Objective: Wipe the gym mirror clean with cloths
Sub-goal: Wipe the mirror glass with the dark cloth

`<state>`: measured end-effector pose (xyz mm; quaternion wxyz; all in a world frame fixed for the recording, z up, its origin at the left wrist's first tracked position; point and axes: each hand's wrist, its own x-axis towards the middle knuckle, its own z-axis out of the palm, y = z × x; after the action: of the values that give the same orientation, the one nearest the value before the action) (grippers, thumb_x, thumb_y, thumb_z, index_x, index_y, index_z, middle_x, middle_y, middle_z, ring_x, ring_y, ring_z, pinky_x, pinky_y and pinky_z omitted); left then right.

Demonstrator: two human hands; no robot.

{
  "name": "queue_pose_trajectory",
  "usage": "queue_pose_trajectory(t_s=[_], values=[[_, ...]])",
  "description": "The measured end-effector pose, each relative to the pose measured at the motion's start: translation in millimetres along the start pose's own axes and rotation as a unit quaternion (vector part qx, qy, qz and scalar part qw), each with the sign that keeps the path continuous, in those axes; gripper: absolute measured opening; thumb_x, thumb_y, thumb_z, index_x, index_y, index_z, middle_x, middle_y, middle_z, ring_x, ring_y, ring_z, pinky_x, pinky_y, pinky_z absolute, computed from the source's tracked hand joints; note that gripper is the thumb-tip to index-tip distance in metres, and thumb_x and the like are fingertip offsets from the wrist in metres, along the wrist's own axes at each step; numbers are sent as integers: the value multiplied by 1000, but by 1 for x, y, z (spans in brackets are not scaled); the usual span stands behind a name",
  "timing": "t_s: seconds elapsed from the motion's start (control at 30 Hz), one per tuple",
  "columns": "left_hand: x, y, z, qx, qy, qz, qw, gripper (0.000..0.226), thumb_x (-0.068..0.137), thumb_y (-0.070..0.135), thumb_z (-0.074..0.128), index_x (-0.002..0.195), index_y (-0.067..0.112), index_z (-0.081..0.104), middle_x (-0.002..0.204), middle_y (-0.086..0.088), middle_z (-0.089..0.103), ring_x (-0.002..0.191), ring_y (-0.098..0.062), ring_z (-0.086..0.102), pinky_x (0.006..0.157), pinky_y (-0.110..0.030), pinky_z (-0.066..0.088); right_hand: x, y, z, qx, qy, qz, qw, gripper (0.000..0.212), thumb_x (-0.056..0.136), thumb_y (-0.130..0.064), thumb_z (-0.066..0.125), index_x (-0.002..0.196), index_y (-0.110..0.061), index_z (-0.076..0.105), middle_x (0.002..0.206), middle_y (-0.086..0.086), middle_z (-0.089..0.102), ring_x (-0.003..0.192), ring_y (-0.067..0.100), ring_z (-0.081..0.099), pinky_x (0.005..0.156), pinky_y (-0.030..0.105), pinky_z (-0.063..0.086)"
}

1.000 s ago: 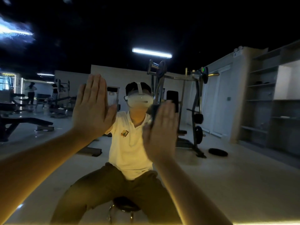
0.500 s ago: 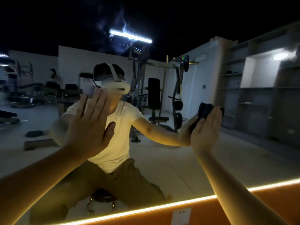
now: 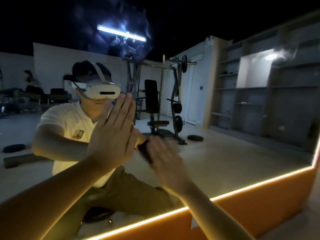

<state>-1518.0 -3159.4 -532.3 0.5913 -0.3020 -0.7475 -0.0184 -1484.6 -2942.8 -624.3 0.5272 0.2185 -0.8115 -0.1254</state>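
Glossy mirror (image 3: 225, 135) fills frame; my left hand (image 3: 112, 135) flat, fingers up; right hand (image 3: 166, 161) blurred, grip unclear, on diagonal dark cloth (image 3: 145, 151).

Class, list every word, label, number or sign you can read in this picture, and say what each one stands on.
No text here can be read.
shirt badge, reflected in the mirror: an orange and dark mark, too blurred to read.
headset: no writing shows.
white patch on the orange wall: no writing shows.
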Motion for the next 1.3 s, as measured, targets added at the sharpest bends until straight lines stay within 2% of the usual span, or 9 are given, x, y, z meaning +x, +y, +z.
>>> queue_pose_trajectory(t_s=[0.13, 0.23, 0.37, 0.57, 0.67, 0.77, 0.83, 1.03, 1.3], values=[[-1, 0, 0, 5, -18, -3, 1000, 71, 108, 41, 26, 161, -4, 16, 171, -22, 3, 161, -31, -1, 129, -55, 6, 26, 72, -14, 69, 132, 402, 903, 60, 108, -32, 28, 159, -2, 28, 162, 19, 35, 151, 30, 32, 123, 49, 30], [-1, -5, -4, -23, -21, 17, 999, 75, 107, 49, 25, 162, -1, 18, 172, -19, 4, 161, -28, -2, 129, -51, 3, 55, 63, -9, 75, 152, 530, 831, 58, 105, -22, 26, 159, 0, 26, 164, 21, 31, 153, 35, 28, 122, 53, 30], [-3, -25, -25, -95, -13, 37, 995, 69, 108, 48, 27, 161, 3, 28, 171, -16, 16, 161, -25, 7, 129, -53, 14, 89, -38, 4, 82, 219, 363, 902, 52, 112, -29, 33, 155, 1, 36, 162, 20, 35, 152, 34, 31, 120, 56, 34], [8, -86, -55, -28, 45, -12, 999, 64, 109, 37, 25, 161, 0, 22, 170, -21, 16, 160, -31, 9, 127, -58, 12, 97, -61, -16, -14, 19, 11, 1000, 62, 108, -27, 45, 160, -4, 23, 169, 16, 14, 159, 28, 6, 126, 52, 19], [8, -98, -51, 23, 14, -14, 1000, 72, 107, 42, 26, 162, -3, 13, 170, -24, 7, 160, -34, 2, 127, -58, 10, 95, -8, -28, -26, 32, 130, 991, 57, 107, -27, 40, 158, -4, 26, 165, 17, 26, 154, 32, 24, 121, 57, 30], [6, -97, -46, 50, 12, 0, 999, 75, 106, 43, 26, 160, -8, 14, 168, -29, 7, 160, -37, 2, 128, -57, 5, 118, 35, -35, 52, 145, 419, 895, 59, 107, -28, 29, 159, -2, 27, 163, 18, 34, 151, 33, 32, 119, 56, 33], [8, -96, -46, 55, 20, 2, 998, 74, 106, 41, 28, 159, -9, 16, 168, -30, 8, 159, -37, 3, 129, -55, 2, 146, 32, -35, 86, 172, 491, 850, 62, 105, -30, 29, 160, -1, 25, 165, 18, 30, 154, 33, 26, 122, 55, 29], [6, -99, -49, 54, 16, 10, 998, 73, 104, 39, 24, 160, -7, 17, 169, -28, 7, 160, -35, 3, 129, -54, 6, 177, -99, -17, 99, 133, 176, 970, 60, 107, -26, 31, 162, -5, 18, 171, 13, 14, 159, 25, 7, 129, 50, 12], [4, -100, -47, 69, 6, 14, 997, 80, 104, 50, 25, 161, -6, 13, 170, -25, 5, 160, -33, 0, 130, -49, 2, 148, -31, -40, -8, 20, 28, 999, 61, 108, -34, 16, 161, -4, 22, 171, 12, 12, 159, 23, 4, 128, 52, 15]])
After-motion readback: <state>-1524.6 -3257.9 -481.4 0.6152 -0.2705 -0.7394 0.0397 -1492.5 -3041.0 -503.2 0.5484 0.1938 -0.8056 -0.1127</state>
